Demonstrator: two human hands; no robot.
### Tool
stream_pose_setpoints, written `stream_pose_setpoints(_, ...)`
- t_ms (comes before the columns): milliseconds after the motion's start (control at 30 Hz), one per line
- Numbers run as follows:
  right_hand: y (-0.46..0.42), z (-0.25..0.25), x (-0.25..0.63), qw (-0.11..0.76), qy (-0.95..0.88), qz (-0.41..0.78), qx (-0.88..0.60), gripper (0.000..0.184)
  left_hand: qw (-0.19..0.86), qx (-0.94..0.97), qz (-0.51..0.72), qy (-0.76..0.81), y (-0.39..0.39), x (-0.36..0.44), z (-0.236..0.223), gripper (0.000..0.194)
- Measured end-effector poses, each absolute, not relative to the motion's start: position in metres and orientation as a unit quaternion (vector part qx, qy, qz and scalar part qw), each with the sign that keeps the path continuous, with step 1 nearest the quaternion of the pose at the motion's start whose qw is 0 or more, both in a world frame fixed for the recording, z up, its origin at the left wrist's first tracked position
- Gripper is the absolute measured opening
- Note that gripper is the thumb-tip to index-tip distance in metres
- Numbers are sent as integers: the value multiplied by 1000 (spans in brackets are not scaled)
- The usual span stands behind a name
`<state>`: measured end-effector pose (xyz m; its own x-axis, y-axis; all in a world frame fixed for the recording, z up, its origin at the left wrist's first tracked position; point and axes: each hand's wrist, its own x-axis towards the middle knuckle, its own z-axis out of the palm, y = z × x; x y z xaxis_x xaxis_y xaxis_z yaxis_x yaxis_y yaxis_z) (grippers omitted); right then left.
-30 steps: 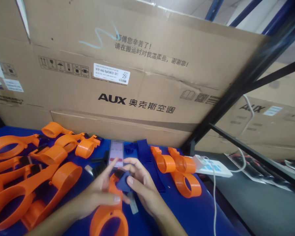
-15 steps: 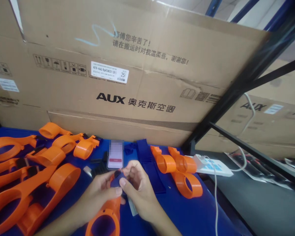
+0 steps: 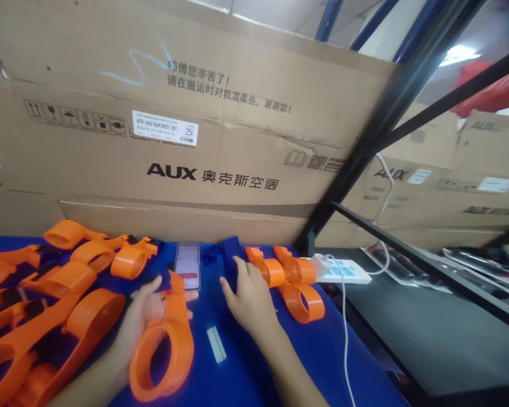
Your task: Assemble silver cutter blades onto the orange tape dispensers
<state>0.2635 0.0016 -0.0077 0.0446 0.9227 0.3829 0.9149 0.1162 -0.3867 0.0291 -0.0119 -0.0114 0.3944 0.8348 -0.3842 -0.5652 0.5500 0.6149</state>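
Note:
My left hand [image 3: 146, 308] is closed round the neck of an orange ring-shaped plastic frame [image 3: 163, 350], which lies tilted on the blue table [image 3: 305, 362] with a dark blue piece at its top end. My right hand [image 3: 248, 294] is stretched out with fingers apart over a stack of dark blue flat parts [image 3: 231, 254], its fingertips touching them. A phone [image 3: 187, 264] lies face up between the two hands. A small white strip [image 3: 216, 343] rests on the table in front of my right wrist.
Several orange frames [image 3: 51, 294] are piled at the left, and three more [image 3: 292, 280] lie to the right of my right hand. A large cardboard box [image 3: 173, 130] stands behind. A white power strip [image 3: 343, 270] with its cable sits beside a black rack post [image 3: 365, 147].
My hands have come apart. The right hand let go of the blue piece and reached forward to the blue stack. The left hand moved the orange frame to the left. The view swung right.

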Motion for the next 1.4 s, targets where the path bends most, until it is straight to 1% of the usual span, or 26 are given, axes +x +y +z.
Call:
stream_pose_setpoints(67, 4, -15, 265, 231, -700, -12, -676, 58, 795, 194, 459, 345, -12, 30, -6, 55)
stream_pose_setpoints(133, 6, -20, 264, 195, -703, -18, -684, 64, 791, 202, 462, 346, -14, 32, -2, 52)
stream_pose_setpoints(267, 6, -23, 261, 154, -705, -34, -692, 77, 796, 206, 451, 346, -14, 34, -1, 56)
stream_pose_setpoints(433, 9, -21, 265, 150, -708, -26, -689, 72, 825, 197, 431, 309, -6, 30, -13, 64)
stream_pose_setpoints(667, 14, -17, 270, 144, -701, -19, -698, 70, 836, 191, 436, 274, -4, 28, -18, 63)
stream_pose_setpoints(800, 14, -16, 271, 147, -702, -24, -696, 69, 830, 193, 443, 279, -5, 28, -16, 61)
stream_pose_setpoints(967, 13, -16, 269, 161, -708, -44, -687, 64, 831, 198, 422, 306, -5, 32, -18, 65)
stream_pose_setpoints(1033, 13, -16, 269, 183, -707, -54, -681, 61, 837, 193, 406, 311, -5, 35, -20, 64)
stream_pose_setpoints(1100, 13, -13, 270, 224, -706, -62, -669, 59, 840, 191, 397, 316, -6, 36, -20, 64)
stream_pose_setpoints(1167, 13, -9, 271, 292, -701, -62, -647, 56, 838, 193, 401, 317, -9, 38, -17, 64)
stream_pose_setpoints(1233, 13, -4, 272, 379, -688, -39, -618, 52, 836, 195, 408, 312, -11, 38, -14, 64)
stream_pose_setpoints(1300, 12, 0, 272, 467, -664, 33, -583, 47, 842, 193, 403, 304, -14, 38, -11, 62)
stream_pose_setpoints(1367, 11, 4, 271, 532, -635, 155, -537, 42, 851, 187, 394, 295, -16, 38, -10, 59)
stream_pose_setpoints(1400, 9, 5, 269, 548, -622, 226, -511, 39, 853, 185, 395, 286, -18, 38, -10, 58)
